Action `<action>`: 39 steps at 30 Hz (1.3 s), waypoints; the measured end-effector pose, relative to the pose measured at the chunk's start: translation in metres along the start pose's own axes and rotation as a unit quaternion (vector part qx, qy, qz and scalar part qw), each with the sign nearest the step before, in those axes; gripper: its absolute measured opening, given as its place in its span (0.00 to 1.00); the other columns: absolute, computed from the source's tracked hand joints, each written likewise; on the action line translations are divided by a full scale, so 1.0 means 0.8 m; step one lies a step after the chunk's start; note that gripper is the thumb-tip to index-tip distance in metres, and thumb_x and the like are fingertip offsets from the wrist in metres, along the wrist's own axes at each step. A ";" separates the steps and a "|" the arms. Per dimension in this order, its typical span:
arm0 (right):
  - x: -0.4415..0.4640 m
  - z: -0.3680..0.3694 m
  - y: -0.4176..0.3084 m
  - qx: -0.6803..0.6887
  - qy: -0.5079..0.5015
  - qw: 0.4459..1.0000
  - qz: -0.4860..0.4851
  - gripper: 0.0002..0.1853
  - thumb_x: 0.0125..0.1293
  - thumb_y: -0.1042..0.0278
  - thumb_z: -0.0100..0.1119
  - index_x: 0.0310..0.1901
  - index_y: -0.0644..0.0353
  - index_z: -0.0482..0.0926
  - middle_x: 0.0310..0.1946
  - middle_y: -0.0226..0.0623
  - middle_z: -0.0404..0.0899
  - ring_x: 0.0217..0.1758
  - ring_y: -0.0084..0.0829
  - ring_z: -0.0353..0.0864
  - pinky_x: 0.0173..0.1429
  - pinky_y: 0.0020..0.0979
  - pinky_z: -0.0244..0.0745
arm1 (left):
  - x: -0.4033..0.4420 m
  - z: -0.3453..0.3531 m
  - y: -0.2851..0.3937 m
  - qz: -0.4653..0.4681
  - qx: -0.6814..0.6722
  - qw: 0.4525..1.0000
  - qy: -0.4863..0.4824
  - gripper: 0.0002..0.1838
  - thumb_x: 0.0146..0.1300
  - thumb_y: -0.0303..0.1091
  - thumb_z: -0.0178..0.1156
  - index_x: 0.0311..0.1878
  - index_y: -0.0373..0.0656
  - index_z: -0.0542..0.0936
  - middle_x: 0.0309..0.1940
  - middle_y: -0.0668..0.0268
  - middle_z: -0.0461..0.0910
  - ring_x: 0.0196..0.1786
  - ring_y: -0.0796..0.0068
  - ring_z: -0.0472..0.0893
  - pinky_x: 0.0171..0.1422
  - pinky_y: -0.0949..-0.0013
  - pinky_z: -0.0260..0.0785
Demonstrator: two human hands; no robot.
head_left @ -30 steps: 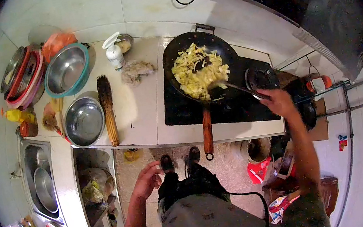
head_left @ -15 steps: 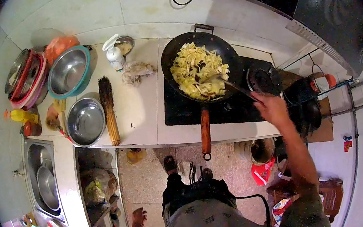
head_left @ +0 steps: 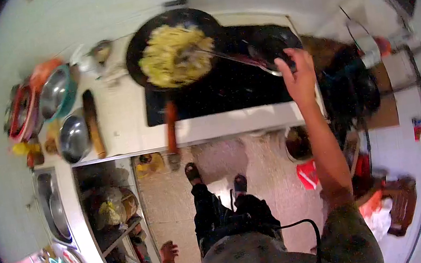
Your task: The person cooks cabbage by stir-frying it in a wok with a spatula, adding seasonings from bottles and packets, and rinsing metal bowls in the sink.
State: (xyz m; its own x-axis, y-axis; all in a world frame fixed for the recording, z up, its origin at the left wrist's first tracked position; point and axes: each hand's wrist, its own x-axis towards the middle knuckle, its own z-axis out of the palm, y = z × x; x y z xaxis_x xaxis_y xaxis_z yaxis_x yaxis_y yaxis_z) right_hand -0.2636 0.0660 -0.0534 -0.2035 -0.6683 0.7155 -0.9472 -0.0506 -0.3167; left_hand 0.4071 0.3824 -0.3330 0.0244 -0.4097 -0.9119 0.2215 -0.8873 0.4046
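A black wok [head_left: 137, 71] sits on the stove, full of chopped yellow-green food [head_left: 171, 50]. A spatula [head_left: 235, 57] leans over the wok's rim, its head in the food and its handle pointing right. Beside the handle's end, over the right burner [head_left: 273, 40], is my right hand [head_left: 299, 77]. Its thumb and fingers are apart and appear to be off the handle, though motion blurs this area. My left hand [head_left: 168, 252] hangs low by the cabinet, fingers loosely apart, holding nothing. The wok's wooden handle [head_left: 171, 121] points toward me.
Left on the counter are a steel bowl [head_left: 74, 138], a brush [head_left: 93, 124], a teal-rimmed basin [head_left: 58, 91] and a white spray bottle [head_left: 83, 60]. A sink [head_left: 43, 175] is at far left. A dark pot [head_left: 350, 83] stands right of the stove, and a red bag [head_left: 308, 174] lies below.
My right hand has moved from the spatula's handle toward the right burner, and its fingers have opened. The spatula rests in the wok. The whole view has shifted, with the wok now further left.
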 end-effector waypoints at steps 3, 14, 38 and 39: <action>-0.122 -0.055 0.061 0.100 0.080 0.977 0.172 0.09 0.63 0.67 0.58 0.36 0.64 0.72 0.33 0.46 0.73 0.36 0.41 0.72 0.41 0.36 0.68 | -0.014 -0.041 -0.088 -0.162 -0.076 0.984 -0.010 0.12 0.63 0.46 0.55 0.37 0.49 0.79 0.27 0.65 0.77 0.22 0.70 0.73 0.21 0.68 0.63; -0.654 0.087 0.244 0.021 0.029 0.860 0.508 0.13 0.66 0.58 0.53 0.36 0.61 0.74 0.29 0.46 0.76 0.33 0.47 0.77 0.40 0.41 0.70 | -0.061 0.017 -0.067 -0.092 0.234 0.966 0.063 0.13 0.63 0.46 0.55 0.38 0.47 0.78 0.29 0.64 0.76 0.24 0.70 0.72 0.24 0.67 0.62; -0.608 0.454 0.427 0.179 0.072 0.901 0.390 0.19 0.70 0.62 0.43 0.58 0.62 0.70 0.54 0.44 0.74 0.60 0.37 0.72 0.68 0.36 0.64 | 0.064 0.075 -0.126 -0.137 0.377 0.908 0.120 0.14 0.61 0.44 0.59 0.43 0.45 0.77 0.35 0.62 0.75 0.32 0.68 0.72 0.33 0.66 0.63; -0.589 0.432 0.413 0.117 0.056 0.912 0.389 0.20 0.71 0.59 0.43 0.59 0.58 0.70 0.55 0.40 0.75 0.61 0.38 0.71 0.69 0.39 0.62 | 0.070 0.077 -0.128 -0.139 0.376 0.908 0.120 0.14 0.61 0.44 0.59 0.43 0.45 0.76 0.36 0.62 0.75 0.33 0.68 0.72 0.33 0.66 0.63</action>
State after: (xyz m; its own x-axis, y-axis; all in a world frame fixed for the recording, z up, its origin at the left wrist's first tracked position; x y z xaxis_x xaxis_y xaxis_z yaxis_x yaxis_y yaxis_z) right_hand -0.3952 0.1079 -0.7108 -0.8280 -0.4899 0.2727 -0.4294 0.2413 -0.8703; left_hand 0.3256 0.4370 -0.4208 0.3005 -0.1701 -0.9385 -0.4754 -0.8797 0.0072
